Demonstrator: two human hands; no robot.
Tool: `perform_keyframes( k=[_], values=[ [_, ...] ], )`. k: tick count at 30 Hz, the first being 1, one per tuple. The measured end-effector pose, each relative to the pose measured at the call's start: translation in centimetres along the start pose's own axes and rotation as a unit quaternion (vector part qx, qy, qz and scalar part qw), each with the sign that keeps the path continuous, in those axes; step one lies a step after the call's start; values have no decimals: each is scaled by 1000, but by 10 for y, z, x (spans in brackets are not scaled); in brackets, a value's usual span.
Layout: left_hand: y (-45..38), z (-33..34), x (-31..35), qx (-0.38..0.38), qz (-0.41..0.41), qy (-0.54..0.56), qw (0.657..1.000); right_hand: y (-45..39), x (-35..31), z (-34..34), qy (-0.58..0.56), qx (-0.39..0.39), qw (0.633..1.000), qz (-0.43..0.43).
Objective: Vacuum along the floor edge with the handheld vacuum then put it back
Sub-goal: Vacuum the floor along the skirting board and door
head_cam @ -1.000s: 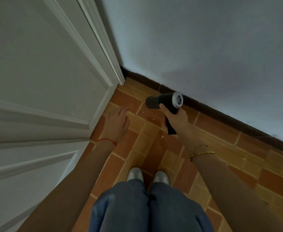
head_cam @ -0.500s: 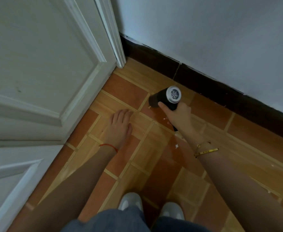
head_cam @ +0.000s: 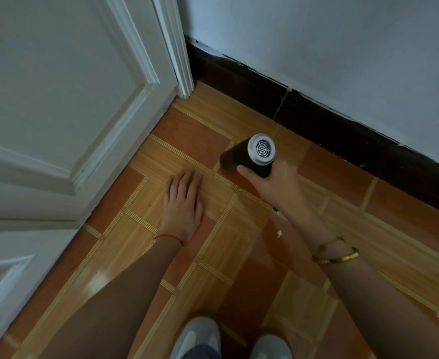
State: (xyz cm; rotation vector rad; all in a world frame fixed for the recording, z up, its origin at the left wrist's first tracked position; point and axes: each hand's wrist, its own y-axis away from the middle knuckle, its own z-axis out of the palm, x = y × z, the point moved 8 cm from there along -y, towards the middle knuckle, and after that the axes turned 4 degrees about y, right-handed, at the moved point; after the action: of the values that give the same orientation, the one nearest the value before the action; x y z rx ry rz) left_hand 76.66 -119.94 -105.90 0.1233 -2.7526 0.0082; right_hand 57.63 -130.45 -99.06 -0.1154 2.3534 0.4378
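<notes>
The vacuum's (head_cam: 252, 158) handle hides inside the right hand (head_cam: 278, 185), which grips it. The left hand (head_cam: 183, 203) lies flat on the floor (head_cam: 239, 244).

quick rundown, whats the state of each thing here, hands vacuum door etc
right hand: shut around the vacuum's handle
handheld vacuum: held low over the floor, nozzle pointing toward the door corner, grille end facing the camera
left hand: open, palm flat on the floor tiles
door: swung close to the wall corner
white specks: lying on the tiles near the right wrist
</notes>
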Motion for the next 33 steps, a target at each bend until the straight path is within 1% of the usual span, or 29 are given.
perform_keyframes(
  k=[2, 3, 6, 8, 9, 13, 15, 20, 22, 25, 27, 28, 29, 33],
  values=[
    [0, 0, -1, 0, 4, 2, 1000, 0, -5, 8, 20, -25, 999, -17],
    [0, 0, -1, 1, 6, 3, 1000, 0, -8, 8, 26, -17, 999, -23],
    [-1, -1, 0, 3, 9, -6, 1000, -7, -11, -4, 32, 50, 998, -10],
    [-1, -1, -1, 4, 10, -6, 1000, -14, -13, -8, 17, 74, 997, -6],
    [-1, -1, -1, 4, 9, -4, 1000, -18, -16, -6, 12, 66, 998, -11],
    [-1, 2, -4, 0, 7, -7, 1000, -23, -31, 23, -12, -33, 999, -42],
    [-1, 2, -4, -1, 9, -11, 1000, -29, -38, 27, -22, -37, 998, -53],
    [-2, 2, -4, 3, 8, -13, 1000, -66, -48, 20, -43, 55, 996, -49],
    [-2, 1, -4, 3, 9, -11, 1000, -78, -57, 25, -38, 68, 995, -62],
    [-2, 1, -4, 3, 10, -4, 1000, -89, -77, 49, -56, 17, 994, -90],
    [-2, 1, -4, 1, 12, -2, 1000, -93, -88, 67, -48, -26, 993, -107],
    [-2, 2, -4, 0, 13, -2, 1000, -96, -92, 72, -40, -33, 992, -119],
    [-2, 2, -5, 0, 13, -2, 1000, -99, -95, 75, -39, -28, 991, -127],
    [-2, 2, -5, 3, 12, -1, 1000, -114, -97, 69, -59, 42, 990, -119]
  ],
)
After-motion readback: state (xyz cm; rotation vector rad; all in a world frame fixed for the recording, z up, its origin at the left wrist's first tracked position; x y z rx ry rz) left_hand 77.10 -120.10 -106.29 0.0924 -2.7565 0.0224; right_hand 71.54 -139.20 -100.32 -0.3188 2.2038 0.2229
